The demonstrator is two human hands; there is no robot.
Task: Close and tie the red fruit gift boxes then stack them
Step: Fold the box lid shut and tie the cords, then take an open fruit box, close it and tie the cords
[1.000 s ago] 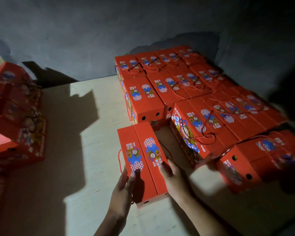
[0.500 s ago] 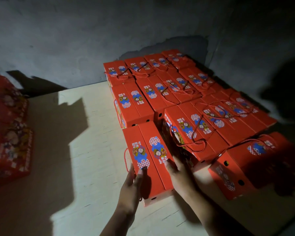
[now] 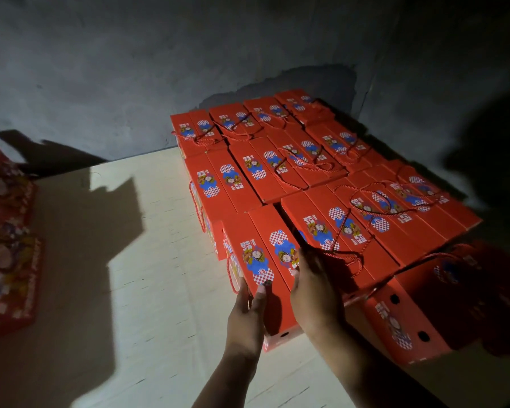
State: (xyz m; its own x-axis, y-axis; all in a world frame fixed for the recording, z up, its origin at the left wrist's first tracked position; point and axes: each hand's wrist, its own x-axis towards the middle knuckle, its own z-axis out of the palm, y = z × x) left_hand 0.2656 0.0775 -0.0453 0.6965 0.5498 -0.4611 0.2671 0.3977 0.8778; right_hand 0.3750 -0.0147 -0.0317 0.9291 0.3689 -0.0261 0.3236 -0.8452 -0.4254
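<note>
Fingers [image 3: 261, 293] of the left hand [image 3: 248, 313] lie fairly straight along the left side of a closed red box [image 3: 265, 269], thumb on its lid, while the right hand [image 3: 312, 301] presses flat against the box's right side with its fingers reaching up the lid; whether they curl over the far edge cannot be told. Neither hand wraps the box; it is clamped between the two palms, low and just right of the frame's centre.

Largest in view is the grey wall [image 3: 130, 69], filling the upper half. Below it, the pale bench [image 3: 147, 260] spreads across the lower left and centre, crossed by hard dark shadows. On the bench, right of centre, a packed block of closed red boxes [image 3: 292, 163] runs in rows back to the wall, red cord handles [image 3: 357, 228] lying looped over their lids. The held box sits at the near left corner of this block, its right side close against the neighbouring row and its near end jutting toward the viewer. At lower right another red box [image 3: 404, 325] lies at an angle, round holes showing in its end. At the left edge a dim pile of more red boxes [image 3: 6, 260] is stacked, blurred. A thin red cord [image 3: 231, 275] hangs off the held box's left side.
</note>
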